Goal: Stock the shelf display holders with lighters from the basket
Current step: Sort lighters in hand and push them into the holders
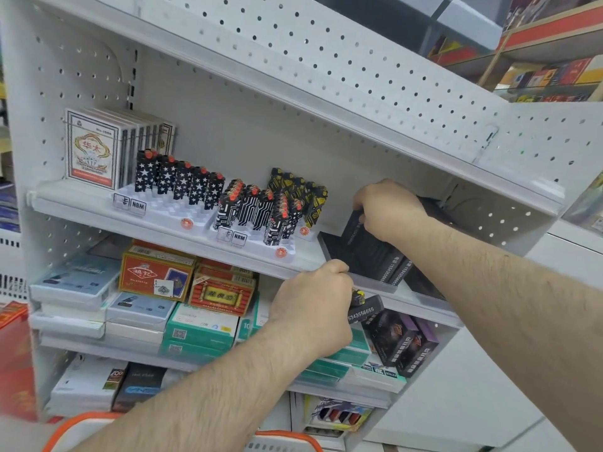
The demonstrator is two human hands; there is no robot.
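While right hand point(385, 208) grips flat black lighter point(365, 243).

Playing-card packs point(93, 148) stand at the upper shelf's left end; red card boxes point(156, 272) sit atop teal boxes point(200, 327) on the shelf below.

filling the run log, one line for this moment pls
left hand: grips black lighters | right hand: sets black lighter into black tray
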